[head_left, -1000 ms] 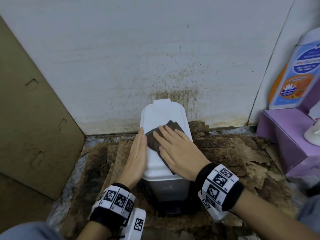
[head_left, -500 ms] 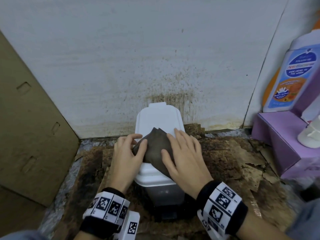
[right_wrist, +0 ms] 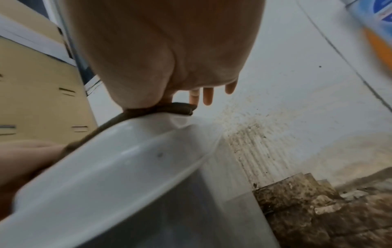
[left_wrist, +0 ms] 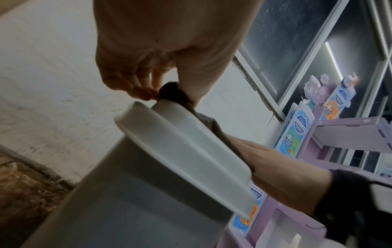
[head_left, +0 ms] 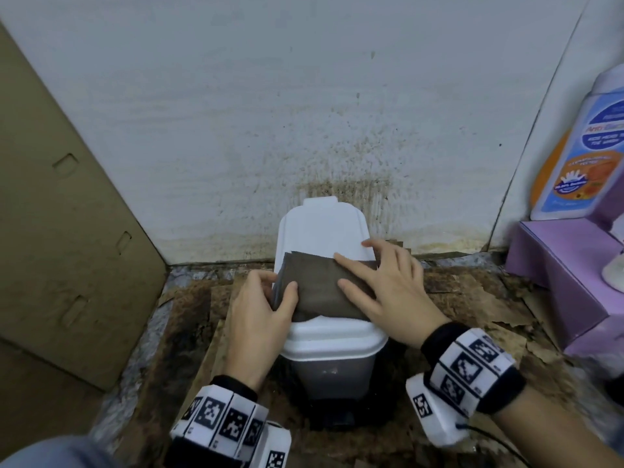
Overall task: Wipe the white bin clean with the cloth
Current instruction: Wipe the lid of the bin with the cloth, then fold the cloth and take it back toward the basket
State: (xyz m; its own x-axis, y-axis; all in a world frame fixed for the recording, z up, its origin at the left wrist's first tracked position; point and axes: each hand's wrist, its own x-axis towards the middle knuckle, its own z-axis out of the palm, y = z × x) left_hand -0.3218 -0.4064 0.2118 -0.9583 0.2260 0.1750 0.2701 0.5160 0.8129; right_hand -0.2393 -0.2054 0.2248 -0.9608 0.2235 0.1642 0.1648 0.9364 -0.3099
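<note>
A small white bin (head_left: 322, 231) with a closed lid stands on the floor against the stained wall. A dark brown folded cloth (head_left: 317, 288) lies across the lid (left_wrist: 191, 139). My left hand (head_left: 260, 305) pinches the cloth's left edge (left_wrist: 169, 90) between thumb and curled fingers. My right hand (head_left: 388, 292) lies flat on the cloth's right part, fingers straight, pressing it to the lid (right_wrist: 118, 161). In the right wrist view the cloth (right_wrist: 176, 108) shows as a thin dark fold under the palm.
Rotted brown boards (head_left: 472, 298) cover the floor around the bin. A cardboard panel (head_left: 67, 214) leans at the left. A purple shelf (head_left: 567, 271) with a blue-and-orange soap bottle (head_left: 587, 146) stands at the right, close to my right wrist.
The cloth has gone from a loose bunch to a flat folded band across the lid. My left hand took hold of its left edge; my right hand slid to the right.
</note>
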